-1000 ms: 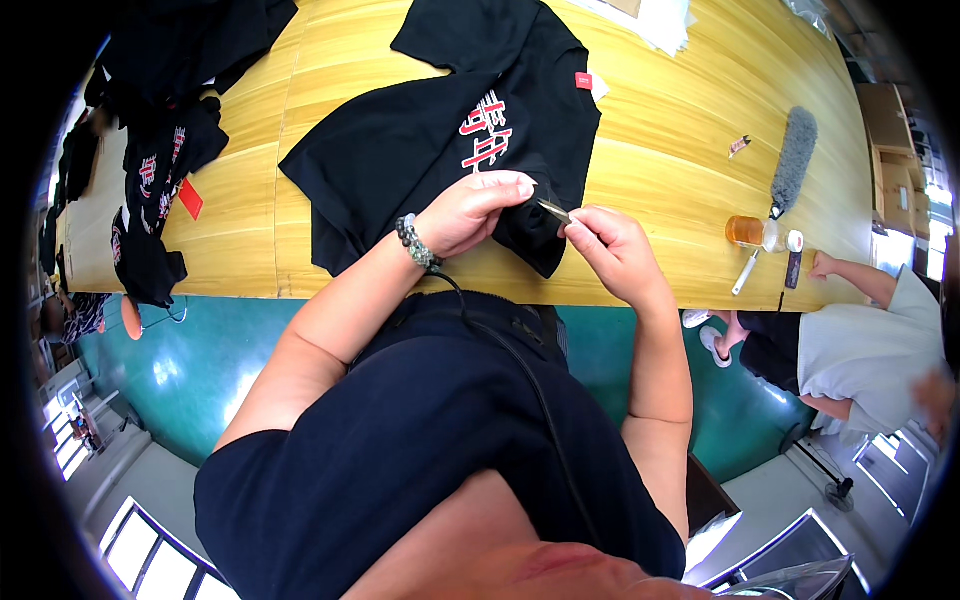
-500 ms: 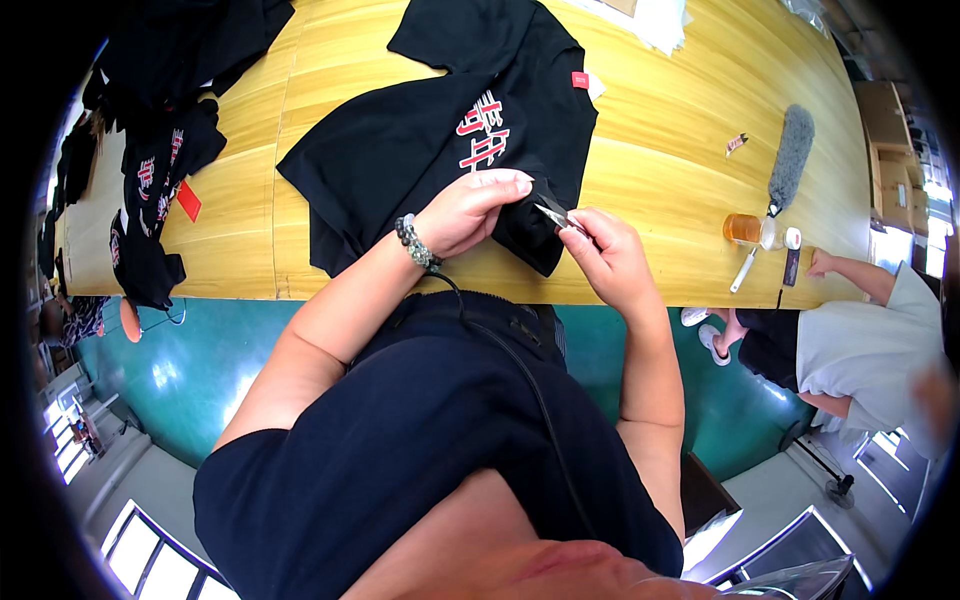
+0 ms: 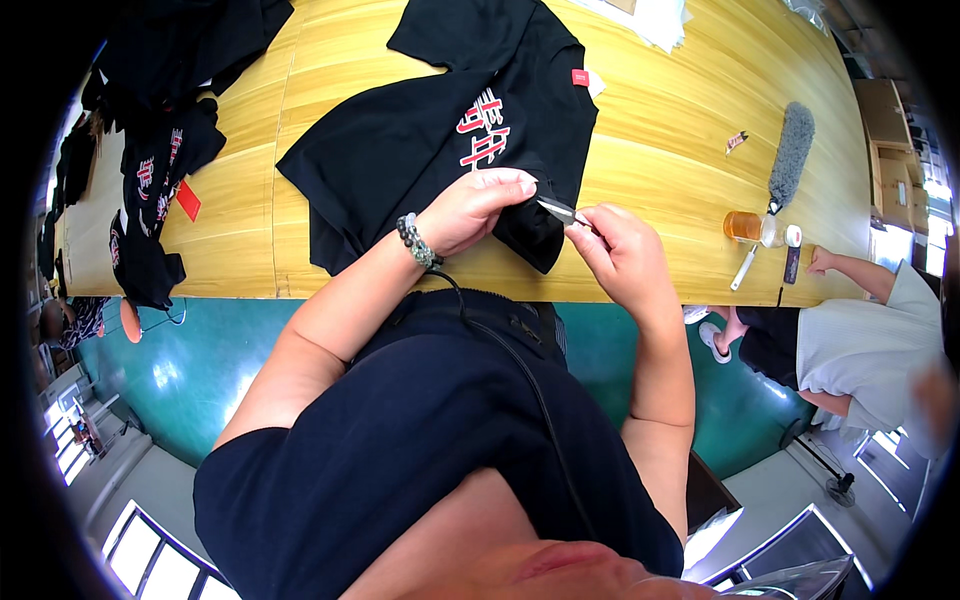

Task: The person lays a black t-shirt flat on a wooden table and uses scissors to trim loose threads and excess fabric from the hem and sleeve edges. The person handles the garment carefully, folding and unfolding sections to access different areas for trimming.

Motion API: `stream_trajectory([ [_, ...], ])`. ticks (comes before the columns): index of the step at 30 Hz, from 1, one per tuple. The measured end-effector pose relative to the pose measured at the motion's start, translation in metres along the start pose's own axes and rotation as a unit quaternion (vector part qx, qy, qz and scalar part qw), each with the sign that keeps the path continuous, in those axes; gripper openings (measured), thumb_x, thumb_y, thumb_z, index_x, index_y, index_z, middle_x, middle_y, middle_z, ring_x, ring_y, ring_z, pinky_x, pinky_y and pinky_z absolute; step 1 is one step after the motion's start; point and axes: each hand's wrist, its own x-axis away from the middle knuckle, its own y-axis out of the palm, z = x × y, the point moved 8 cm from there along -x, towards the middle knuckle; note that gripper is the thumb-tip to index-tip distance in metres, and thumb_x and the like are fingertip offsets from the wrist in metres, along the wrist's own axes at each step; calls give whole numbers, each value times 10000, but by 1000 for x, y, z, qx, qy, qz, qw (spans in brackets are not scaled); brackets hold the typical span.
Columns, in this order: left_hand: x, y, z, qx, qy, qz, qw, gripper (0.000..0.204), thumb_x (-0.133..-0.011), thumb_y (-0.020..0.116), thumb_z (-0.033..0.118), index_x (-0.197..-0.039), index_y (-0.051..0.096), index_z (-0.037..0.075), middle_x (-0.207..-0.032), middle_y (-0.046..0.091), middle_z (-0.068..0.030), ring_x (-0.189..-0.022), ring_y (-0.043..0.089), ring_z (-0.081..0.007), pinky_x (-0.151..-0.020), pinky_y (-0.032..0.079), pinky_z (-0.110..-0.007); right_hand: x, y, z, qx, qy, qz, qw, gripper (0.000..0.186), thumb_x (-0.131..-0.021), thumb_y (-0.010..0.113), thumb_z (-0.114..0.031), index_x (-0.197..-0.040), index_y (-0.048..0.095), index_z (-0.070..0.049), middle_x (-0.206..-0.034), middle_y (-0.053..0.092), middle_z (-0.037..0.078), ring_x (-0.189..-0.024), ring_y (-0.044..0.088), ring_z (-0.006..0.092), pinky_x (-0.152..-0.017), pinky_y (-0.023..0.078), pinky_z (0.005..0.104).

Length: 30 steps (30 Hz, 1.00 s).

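A black T-shirt (image 3: 400,150) with red-and-white lettering is spread on the table in front of me, a red label at its neck. My left hand (image 3: 487,205) pinches a fold of the shirt's near part between thumb and fingers. In my right hand (image 3: 622,255) is a pair of thread snips (image 3: 558,210), its blades pointing left at the pinched cloth, close to my left fingertips. Whether the blades touch the cloth I cannot tell.
More black printed shirts (image 3: 150,180) lie piled at the left, with a red tag (image 3: 189,201). A grey duster (image 3: 792,155), an amber bottle (image 3: 742,227) and a small wrapper (image 3: 737,142) rest at the right. Another person (image 3: 865,335) stands at the right table edge.
My right hand has shifted slightly right with the snips, and the blades look flatter. The left hand keeps its pinch on the shirt, almost unmoved.
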Motion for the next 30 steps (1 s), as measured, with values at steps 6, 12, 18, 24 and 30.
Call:
stream_trajectory([
  [6, -1, 1, 1, 38, 2, -31, 999, 209, -915, 491, 156, -996, 586, -11, -928, 616, -41, -859, 568, -97, -788, 433, -223, 2, -11, 9, -85, 8, 82, 993, 142, -835, 594, -154, -788, 588, -20, -669, 543, 100, -592, 525, 239, -536, 412, 304],
  [12, -1, -2, 0, 164, -19, -8, 986, 246, -930, 447, 152, -1040, 562, -36, -1026, 616, -101, -967, 594, -174, -886, 458, -301, 11, 12, 25, -101, 43, 86, 990, 138, -833, 598, -152, -826, 577, -16, -661, 524, 95, -602, 508, 234, -550, 409, 290],
  [18, -2, -8, 1, 197, -16, 10, 980, 264, -937, 425, 156, -1070, 549, -35, -1040, 614, -120, -960, 602, -194, -880, 468, -320, 11, 16, 11, -33, 3, 152, 988, 143, -791, 648, -164, -822, 584, -41, -664, 527, 77, -542, 526, 214, -493, 415, 299],
  [24, -2, -8, -4, 187, -21, 15, 982, 267, -936, 425, 154, -1077, 542, -40, -1044, 611, -131, -962, 602, -202, -881, 467, -326, 8, 14, 3, 9, -12, 157, 988, 139, -779, 652, -168, -811, 584, -51, -652, 512, 71, -535, 520, 230, -485, 413, 313],
  [30, 0, -5, -4, 188, -30, 14, 982, 262, -932, 433, 149, -1071, 545, -43, -1043, 611, -134, -967, 599, -202, -888, 461, -324, 5, 15, 3, 14, -19, 159, 987, 140, -779, 652, -171, -810, 584, -52, -649, 505, 70, -538, 518, 233, -484, 412, 318],
])
